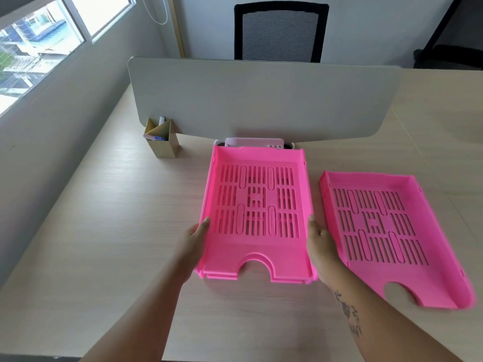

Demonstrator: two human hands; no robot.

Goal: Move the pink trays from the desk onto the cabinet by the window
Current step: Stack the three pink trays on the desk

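The left hand (194, 246) and right hand (320, 246) clasped the stacked trays' (257, 205) long sides at desk (104, 231) centre; another tray (392, 231) lay at three o'clock. Lifting level would likely prevent slipping.

Reaching forward with both bare arms from the lower edge of the view, forearms converging slightly toward the middle. Pressing the left hand (194, 244) against the left side wall of the pink tray (257, 218), palm turned inward, thumb lying along the upper rim and the remaining fingers hidden beneath. Mirroring that grip with the right hand (320, 246) on the right side wall, thumb up at the rim. Showing a dark tattoo along the right forearm.
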